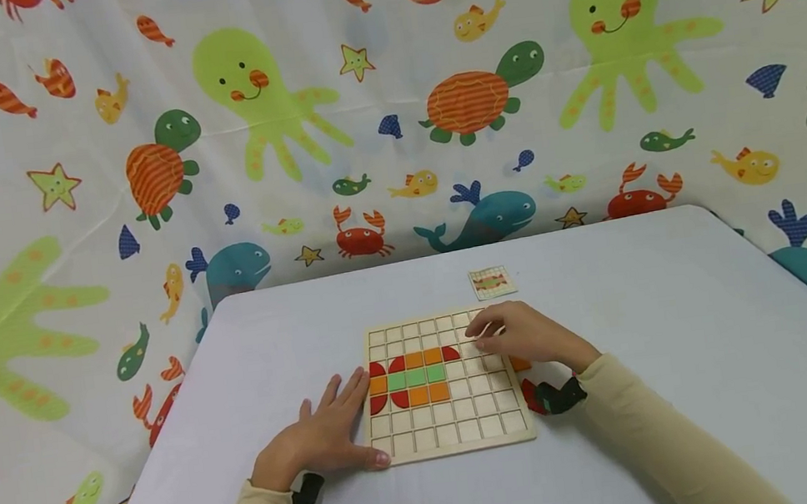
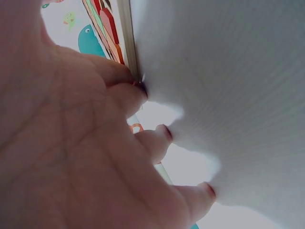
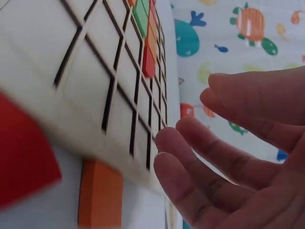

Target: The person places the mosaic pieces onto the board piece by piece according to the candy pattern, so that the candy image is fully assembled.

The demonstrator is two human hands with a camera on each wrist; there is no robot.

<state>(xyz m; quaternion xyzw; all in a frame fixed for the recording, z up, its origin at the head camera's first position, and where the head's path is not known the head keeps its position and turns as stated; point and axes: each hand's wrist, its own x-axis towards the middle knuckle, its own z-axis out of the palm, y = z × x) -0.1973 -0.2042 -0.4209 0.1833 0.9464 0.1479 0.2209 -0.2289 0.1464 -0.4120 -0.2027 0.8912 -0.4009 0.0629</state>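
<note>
A square wooden grid board (image 1: 486, 431) lies on the table. Its left part carries orange square tiles (image 1: 418, 395), a row of green tiles (image 1: 415, 377) and red round-edged tiles (image 1: 450, 354). My left hand (image 1: 316, 439) rests with fingers spread along the board's left edge, thumb at the lower left corner. Over the board's upper right squares hovers my right hand (image 1: 527, 333), its fingers loosely bent. Nothing shows between those fingers (image 3: 176, 176) in the right wrist view. Close to the right edge lie an orange tile (image 3: 100, 193) and a red tile (image 3: 24, 152), partly hidden by the arm in the head view.
A small card (image 1: 493, 283) with a candy-like grid picture lies behind the board. The white table (image 1: 684, 318) extends to both sides. At its back hangs a curtain (image 1: 394, 177) printed with sea animals.
</note>
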